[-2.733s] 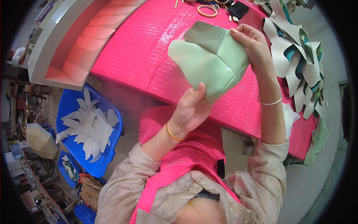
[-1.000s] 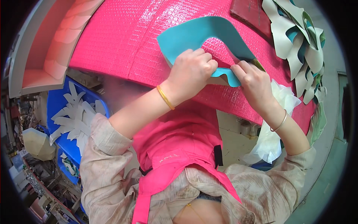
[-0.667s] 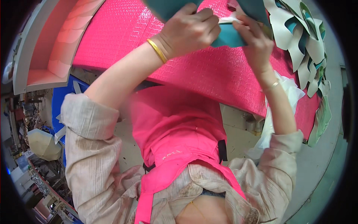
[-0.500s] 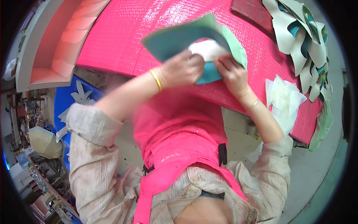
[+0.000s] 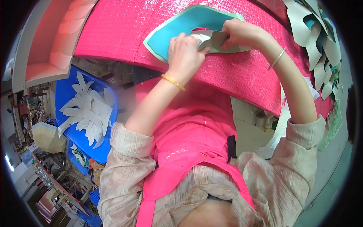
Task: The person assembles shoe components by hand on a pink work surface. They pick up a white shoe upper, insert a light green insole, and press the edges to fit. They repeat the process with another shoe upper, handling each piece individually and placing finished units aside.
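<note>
A curved, flat teal piece (image 5: 162,38) with a pale green edge, cut from sheet material, lies on the pink-covered table. It has an opening near its middle, and a grey-white underside shows along its folded near side. My left hand (image 5: 185,55), a yellow bangle at its wrist, is closed on the piece's near edge beside the opening. At the right end, my right hand (image 5: 242,34) pinches the turned-up grey-white part, its fingers bent and partly hidden. Something white shows in the opening between the two hands.
A pink quilted cover (image 5: 109,34) spreads over the table. Grey-white and teal cut pieces (image 5: 317,41) hang stacked at its right edge, near white sheets (image 5: 283,113). At left stand an open box (image 5: 22,64) with a reddish inside and a blue bin (image 5: 64,81) of white offcuts.
The teal piece has come down from mid-air onto the table, its teal face turned up. My right hand has moved up and over its far right side; my left hand has shifted its grip.
</note>
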Demonstrator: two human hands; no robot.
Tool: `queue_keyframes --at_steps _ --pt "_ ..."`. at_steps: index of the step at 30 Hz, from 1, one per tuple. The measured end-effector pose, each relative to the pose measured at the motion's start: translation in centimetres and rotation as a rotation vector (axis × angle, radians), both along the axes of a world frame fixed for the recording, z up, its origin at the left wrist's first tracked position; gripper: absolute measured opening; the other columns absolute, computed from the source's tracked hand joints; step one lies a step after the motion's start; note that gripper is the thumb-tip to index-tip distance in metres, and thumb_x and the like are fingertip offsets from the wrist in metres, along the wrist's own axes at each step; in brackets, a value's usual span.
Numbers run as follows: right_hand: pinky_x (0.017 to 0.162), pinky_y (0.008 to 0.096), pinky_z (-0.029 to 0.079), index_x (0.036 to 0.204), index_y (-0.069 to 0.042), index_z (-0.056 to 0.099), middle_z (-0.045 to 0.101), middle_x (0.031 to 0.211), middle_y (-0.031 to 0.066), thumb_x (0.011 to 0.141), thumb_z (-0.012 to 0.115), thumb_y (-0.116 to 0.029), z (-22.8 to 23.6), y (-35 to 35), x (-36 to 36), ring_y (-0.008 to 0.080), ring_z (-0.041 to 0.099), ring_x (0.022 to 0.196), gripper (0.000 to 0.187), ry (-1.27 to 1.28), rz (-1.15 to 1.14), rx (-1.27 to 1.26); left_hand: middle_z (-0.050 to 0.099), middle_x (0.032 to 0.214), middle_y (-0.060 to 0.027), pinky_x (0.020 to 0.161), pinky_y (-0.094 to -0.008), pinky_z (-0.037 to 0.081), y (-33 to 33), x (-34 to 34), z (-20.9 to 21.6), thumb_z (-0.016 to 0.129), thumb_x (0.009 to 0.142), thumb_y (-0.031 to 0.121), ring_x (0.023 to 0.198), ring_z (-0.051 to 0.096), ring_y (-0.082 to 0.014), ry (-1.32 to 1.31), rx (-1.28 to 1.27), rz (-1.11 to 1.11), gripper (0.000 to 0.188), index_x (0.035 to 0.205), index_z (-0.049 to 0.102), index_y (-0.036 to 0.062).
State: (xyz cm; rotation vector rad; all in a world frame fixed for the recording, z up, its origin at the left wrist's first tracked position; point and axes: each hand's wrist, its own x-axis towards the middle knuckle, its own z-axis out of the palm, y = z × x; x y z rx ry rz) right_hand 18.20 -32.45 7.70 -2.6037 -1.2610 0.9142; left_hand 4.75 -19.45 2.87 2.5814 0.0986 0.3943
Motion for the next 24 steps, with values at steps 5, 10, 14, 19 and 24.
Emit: queue_keyframes --at_steps 5,10,14,19,24 --pt "0.062 0.035 0.047 0.083 0.002 0.065 0.064 0.072 0.0167 0.061 0.076 -0.021 0.6 0.9 -0.2 0.0254 0.062 0.067 0.034 0.008 -0.046 -0.056 0.063 0.07 -0.0123 0.072 -0.0378 0.039 0.3 0.9 -0.3 0.069 0.067 0.024 0.078 0.057 -0.026 0.104 0.034 0.036 0.02 0.072 0.067 0.0041" --pt "0.063 0.0358 0.048 0.079 0.003 0.065 0.063 0.072 0.0189 0.059 0.077 -0.024 0.5 1.3 -0.4 0.0279 0.062 0.068 0.035 -0.054 -0.015 -0.075 0.061 0.068 -0.0169 0.068 -0.0406 0.044 0.6 1.5 0.7 0.068 0.068 0.029 0.073 0.059 -0.0308 0.263 0.041 -0.008 0.033 0.083 0.067 -0.0001" --pt "0.065 0.0378 0.049 0.075 0.002 0.065 0.062 0.073 0.0201 0.058 0.077 -0.024 -0.1 1.4 -1.0 0.0314 0.062 0.071 0.034 -0.175 0.04 -0.06 0.063 0.079 -0.0163 0.069 -0.0411 0.043 -0.4 1.4 1.4 0.069 0.068 0.029 0.078 0.059 -0.0285 0.309 0.24 -0.04 0.032 0.084 0.065 0.001" --pt "0.069 0.0371 0.052 0.082 -0.001 0.067 0.065 0.081 0.0153 0.062 0.075 -0.023 0.3 1.7 -2.1 0.0291 0.064 0.079 0.031 -0.32 0.138 -0.143 0.055 0.109 -0.0124 0.082 -0.038 0.042 -0.3 -0.9 2.3 0.065 0.073 0.022 0.099 0.052 -0.0231 -0.139 0.451 -0.132 0.034 0.101 0.057 0.0044" --pt "0.07 0.0364 0.052 0.081 -0.003 0.067 0.065 0.08 0.0163 0.065 0.073 -0.02 0.9 2.3 -2.9 0.0286 0.064 0.078 0.025 -0.346 0.13 -0.184 0.055 0.11 -0.0111 0.094 -0.0363 0.039 -1.4 -3.7 -1.4 0.061 0.075 0.014 0.104 0.051 -0.0238 -0.27 0.368 -0.266 0.036 0.108 0.056 0.0009"
